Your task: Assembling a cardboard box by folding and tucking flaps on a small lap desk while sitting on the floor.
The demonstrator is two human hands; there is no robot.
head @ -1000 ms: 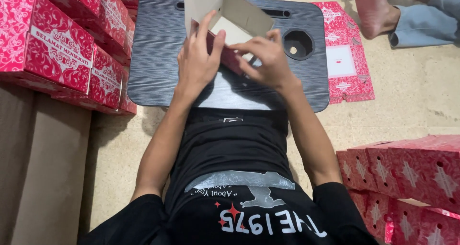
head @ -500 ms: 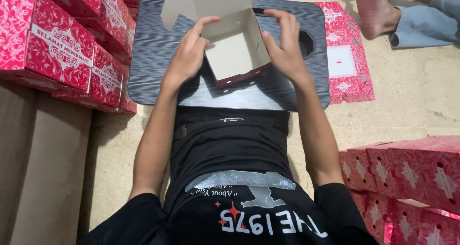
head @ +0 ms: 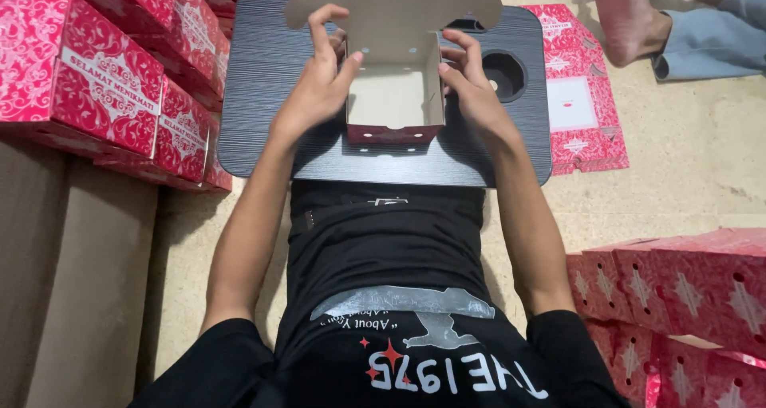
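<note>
Open red box between both hands, lap tray beneath

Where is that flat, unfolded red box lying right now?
In the head view, the flat red box lies on the floor at the upper right, tucked partly under the right edge of the dark lap table, near another person's bare foot.

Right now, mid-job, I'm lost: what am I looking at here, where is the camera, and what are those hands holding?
There is no machine: these are a person's two bare hands, filmed by one camera on their head that looks down over their black shirt. The left hand and right hand grip the two side walls of an open red carton, its lid flap raised at the far side. The carton stands on a dark lap tray. Finished red boxes are stacked to the left, more at lower right. A flat unfolded carton lies on the floor, near another person's foot.
</note>
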